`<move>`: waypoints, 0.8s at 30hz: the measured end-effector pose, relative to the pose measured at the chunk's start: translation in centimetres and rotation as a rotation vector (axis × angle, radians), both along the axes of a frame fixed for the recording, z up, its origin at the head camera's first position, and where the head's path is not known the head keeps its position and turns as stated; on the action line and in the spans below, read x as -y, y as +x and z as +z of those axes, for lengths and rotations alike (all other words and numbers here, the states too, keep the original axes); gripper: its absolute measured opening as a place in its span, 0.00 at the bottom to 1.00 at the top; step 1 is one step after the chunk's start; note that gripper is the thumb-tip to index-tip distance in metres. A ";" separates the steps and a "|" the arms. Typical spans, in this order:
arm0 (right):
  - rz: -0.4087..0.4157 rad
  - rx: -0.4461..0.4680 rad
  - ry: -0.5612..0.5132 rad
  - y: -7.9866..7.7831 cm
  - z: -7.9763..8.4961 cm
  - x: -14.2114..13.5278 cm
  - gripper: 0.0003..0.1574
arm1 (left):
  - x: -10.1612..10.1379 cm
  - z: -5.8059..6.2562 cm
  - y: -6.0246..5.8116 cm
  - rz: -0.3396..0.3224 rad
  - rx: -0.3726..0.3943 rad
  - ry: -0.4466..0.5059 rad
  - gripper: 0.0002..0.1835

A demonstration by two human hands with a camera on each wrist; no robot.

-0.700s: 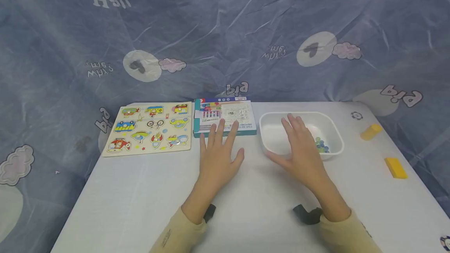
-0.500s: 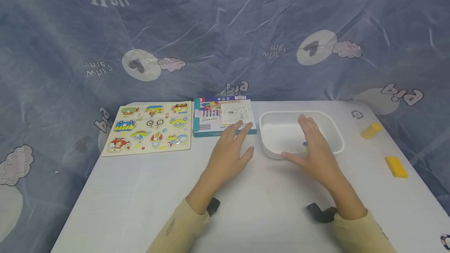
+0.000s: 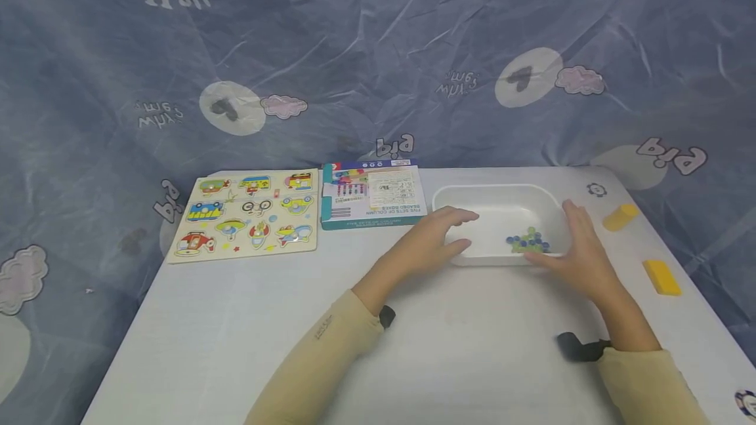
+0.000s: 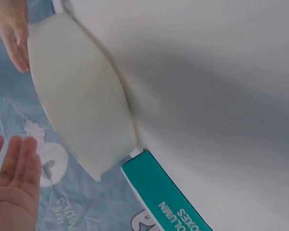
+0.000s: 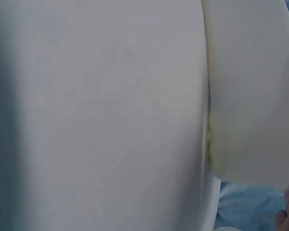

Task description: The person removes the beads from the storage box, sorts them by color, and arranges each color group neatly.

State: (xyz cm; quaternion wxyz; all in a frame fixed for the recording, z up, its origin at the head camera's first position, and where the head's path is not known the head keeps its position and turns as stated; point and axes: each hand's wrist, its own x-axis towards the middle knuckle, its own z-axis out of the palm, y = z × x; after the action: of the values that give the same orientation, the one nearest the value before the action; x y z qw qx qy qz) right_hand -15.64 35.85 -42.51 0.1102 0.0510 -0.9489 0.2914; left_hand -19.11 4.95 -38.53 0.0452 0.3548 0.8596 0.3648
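A: Container and contents?

B: A white tray (image 3: 490, 212) stood on the bench (image 3: 449, 346), between left grip (image 3: 428, 244) and right grip (image 3: 581, 258). Blue and green beads (image 3: 529, 241) lay clustered inside, just beyond the right grip's thumb.

A: State of the grips?

B: Both had thumb and fingers apart, at opposite ends of the tray. Rim contact: could not tell.

A: Surroundings, obstructions?

B: A printed box (image 3: 375, 195) lay beyond the left grip, crowding the tray's side; a puzzle board (image 3: 234, 212) lay farther left. Right of the right grip: a yellow cylinder (image 3: 620, 217) and a yellow block (image 3: 661, 277). That grip hid the tray's near right corner.
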 end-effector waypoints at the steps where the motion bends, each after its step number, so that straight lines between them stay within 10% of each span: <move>1: 0.000 0.008 -0.005 0.0 -0.2 -0.2 0.77 | -0.4 0.0 -0.4 -0.016 0.008 -0.009 0.23; 24: -0.034 0.071 -0.153 -0.3 -3.4 -1.2 0.72 | -8.5 -2.5 -4.5 0.017 0.268 -0.238 0.19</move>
State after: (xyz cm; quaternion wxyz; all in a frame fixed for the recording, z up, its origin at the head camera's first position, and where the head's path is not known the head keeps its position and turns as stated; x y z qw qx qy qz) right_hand -15.97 37.10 -45.91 0.0848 0.0161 -0.9279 0.3626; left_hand -23.56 13.46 -41.03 0.1980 0.2879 0.8860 0.3048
